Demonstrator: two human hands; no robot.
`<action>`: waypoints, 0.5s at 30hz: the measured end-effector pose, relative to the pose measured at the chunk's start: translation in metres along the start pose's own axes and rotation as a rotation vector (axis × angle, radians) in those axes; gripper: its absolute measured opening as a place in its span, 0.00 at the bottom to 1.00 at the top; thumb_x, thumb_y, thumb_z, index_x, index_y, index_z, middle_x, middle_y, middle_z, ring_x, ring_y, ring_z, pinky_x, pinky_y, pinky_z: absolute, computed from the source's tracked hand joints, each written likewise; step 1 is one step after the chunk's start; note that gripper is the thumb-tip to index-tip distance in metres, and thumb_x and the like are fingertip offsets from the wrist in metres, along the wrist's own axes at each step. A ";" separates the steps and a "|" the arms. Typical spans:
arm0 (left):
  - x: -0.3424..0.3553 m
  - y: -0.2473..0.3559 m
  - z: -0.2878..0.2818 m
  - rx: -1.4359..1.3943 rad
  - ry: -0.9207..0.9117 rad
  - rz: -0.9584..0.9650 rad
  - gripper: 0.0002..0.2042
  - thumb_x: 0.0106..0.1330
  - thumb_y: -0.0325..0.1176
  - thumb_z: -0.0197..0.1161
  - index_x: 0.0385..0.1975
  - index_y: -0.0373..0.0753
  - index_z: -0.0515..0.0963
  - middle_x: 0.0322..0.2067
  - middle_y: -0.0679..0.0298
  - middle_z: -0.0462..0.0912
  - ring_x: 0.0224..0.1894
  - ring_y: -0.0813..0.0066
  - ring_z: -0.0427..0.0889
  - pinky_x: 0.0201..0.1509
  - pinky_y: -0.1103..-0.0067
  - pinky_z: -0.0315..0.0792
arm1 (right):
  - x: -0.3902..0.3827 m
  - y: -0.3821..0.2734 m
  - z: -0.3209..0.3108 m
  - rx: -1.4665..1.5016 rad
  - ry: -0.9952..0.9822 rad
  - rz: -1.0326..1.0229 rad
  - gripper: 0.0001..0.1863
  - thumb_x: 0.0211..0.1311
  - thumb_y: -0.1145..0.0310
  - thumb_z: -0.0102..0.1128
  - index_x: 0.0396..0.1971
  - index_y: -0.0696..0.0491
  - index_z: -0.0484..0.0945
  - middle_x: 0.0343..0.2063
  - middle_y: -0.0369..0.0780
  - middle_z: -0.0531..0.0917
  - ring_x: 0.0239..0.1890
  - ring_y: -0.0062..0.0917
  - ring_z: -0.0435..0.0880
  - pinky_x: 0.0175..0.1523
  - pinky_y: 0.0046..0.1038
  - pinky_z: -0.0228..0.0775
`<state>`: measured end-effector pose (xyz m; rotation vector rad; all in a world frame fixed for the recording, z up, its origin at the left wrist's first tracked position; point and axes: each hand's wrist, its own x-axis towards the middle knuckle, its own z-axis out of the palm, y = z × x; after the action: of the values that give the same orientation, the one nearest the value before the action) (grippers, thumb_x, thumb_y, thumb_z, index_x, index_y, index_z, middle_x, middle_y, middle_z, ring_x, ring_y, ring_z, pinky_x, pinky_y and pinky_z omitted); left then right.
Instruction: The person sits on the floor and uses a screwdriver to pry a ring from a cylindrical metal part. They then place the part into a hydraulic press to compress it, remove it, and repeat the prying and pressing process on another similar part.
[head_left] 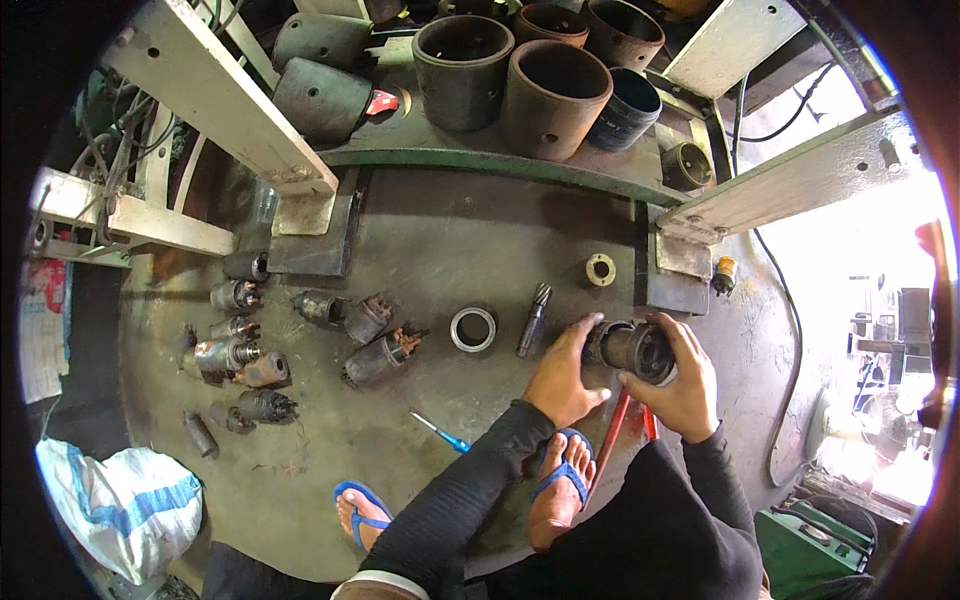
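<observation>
Both my hands grip a dark, grimy cylindrical metal part (640, 350) in front of me on the right. A round opening shows at its right end, and a gap or collar runs near its left end. My left hand (567, 378) curls round the left end, while my right hand (690, 382) wraps the right end. Just below lies a tool with red handles (612, 435), partly hidden by my right leg. Left of my hands lie a fluted metal cutter (535, 318) and a bright metal ring (473, 330). Farther off sits a pale slotted ring (600, 271).
A blue-handled screwdriver (440, 432) lies near my sandalled feet. Several grimy cylindrical parts (385, 357) are scattered leftward. Large metal sleeves (462, 75) stand on a shelf beyond, between white frame legs (215, 90). A woven sack (125, 505) and green machine (810, 540) flank me.
</observation>
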<state>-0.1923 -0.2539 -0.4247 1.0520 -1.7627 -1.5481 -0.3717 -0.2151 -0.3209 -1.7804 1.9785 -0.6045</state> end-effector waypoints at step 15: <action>0.031 -0.045 0.048 -0.011 0.200 0.157 0.31 0.55 0.24 0.72 0.62 0.35 0.74 0.59 0.49 0.81 0.62 0.55 0.81 0.67 0.67 0.73 | 0.012 0.015 0.037 -0.168 -0.066 -0.094 0.44 0.48 0.58 0.78 0.64 0.61 0.69 0.58 0.54 0.78 0.60 0.49 0.80 0.63 0.41 0.75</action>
<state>-0.2391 -0.2551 -0.4801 0.9999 -1.6555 -1.3088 -0.3640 -0.2274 -0.3593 -1.9758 1.9605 -0.4132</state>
